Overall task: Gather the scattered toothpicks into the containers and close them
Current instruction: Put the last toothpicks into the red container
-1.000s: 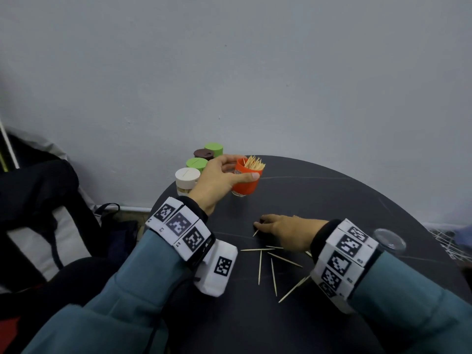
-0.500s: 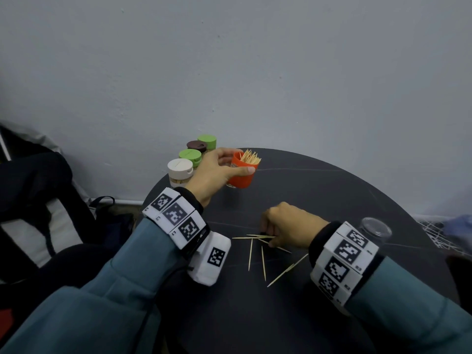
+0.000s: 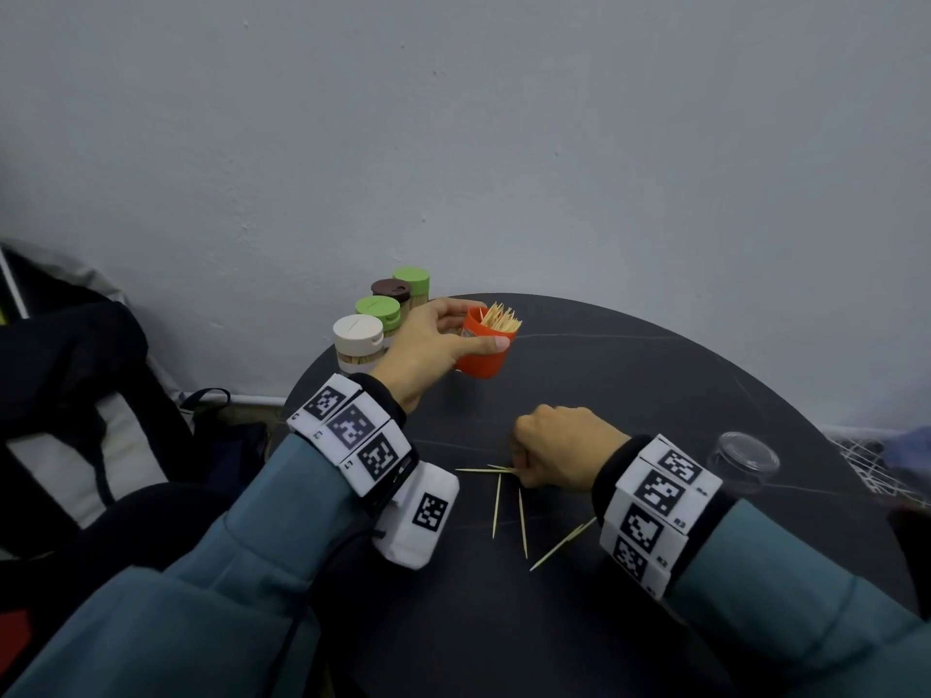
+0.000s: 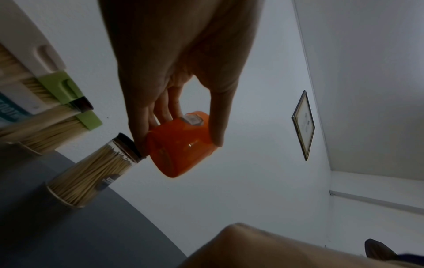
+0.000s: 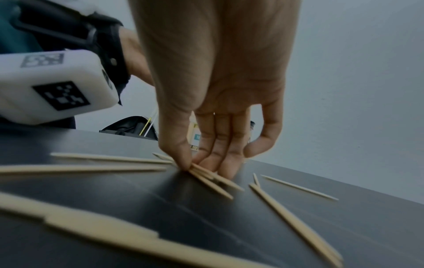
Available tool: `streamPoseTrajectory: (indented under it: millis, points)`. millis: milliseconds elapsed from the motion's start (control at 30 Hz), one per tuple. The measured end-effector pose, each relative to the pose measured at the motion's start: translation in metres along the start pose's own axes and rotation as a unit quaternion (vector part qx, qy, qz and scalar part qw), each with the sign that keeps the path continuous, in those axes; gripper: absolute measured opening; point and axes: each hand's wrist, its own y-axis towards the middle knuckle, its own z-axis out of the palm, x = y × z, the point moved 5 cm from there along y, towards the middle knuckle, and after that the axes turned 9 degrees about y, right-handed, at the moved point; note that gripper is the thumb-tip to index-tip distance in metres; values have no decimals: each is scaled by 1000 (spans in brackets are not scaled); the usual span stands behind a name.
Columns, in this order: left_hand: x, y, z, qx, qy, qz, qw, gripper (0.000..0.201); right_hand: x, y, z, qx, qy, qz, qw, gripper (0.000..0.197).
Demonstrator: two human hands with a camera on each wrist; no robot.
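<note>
**A:** Head view, nearest first: several thin pale wooden toothpicks (image 3: 522, 516) lie scattered on the round black worktop (image 3: 655, 375), just in front of the right hand (image 3: 559, 448). What is that hand doing?

**B:** From above it reads only as a fist. The right wrist view shows more: thumb and fingertips (image 5: 183, 161) pinch together on a small bundle of toothpicks (image 5: 212, 178) whose ends touch the worktop, with more loose ones on either side.

**A:** And farther back?

**B:** The left hand (image 3: 428, 340) is curled around the open orange plastic container (image 3: 484, 347), thumb on the near side, fingers behind. It is already bristling with toothpicks. The left wrist view shows the underside of the container clear of the worktop and tilted; the head view cannot tell that.

**A:** Risks?

**B:** I think the bundle is fanned, so a stick could slip out on the lift. A tilted, full container could also shed sticks when more are pushed in.

**A:** Beyond that?

**B:** Four closed containers (image 3: 375, 322), capped white, green, brown and green, stand at the worktop's far left edge. A clear round plastic lid (image 3: 744, 453) sits well apart on the right.
</note>
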Motion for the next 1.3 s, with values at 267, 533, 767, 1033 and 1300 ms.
streamPoseTrajectory:
  millis: [267,533,767,1033,1300]
  points:
    - [1,0,0,3,4,1,1000,52,6,1,0,25,-42,-4,999,29]
    - [1,3,0,-1,3,-1,1000,55,-16,-2,-9,-3,35,4,999,19]
    - [2,6,0,1,0,3,1000,55,-59,-16,-48,-149,238,-5,960,8]
    - [3,1,17,56,22,14,998,54,-63,-22,-102,-393,486,-54,779,10]
    - [2,-2,18,72,9,30,997,49,-45,8,-56,-369,514,13,775,27]
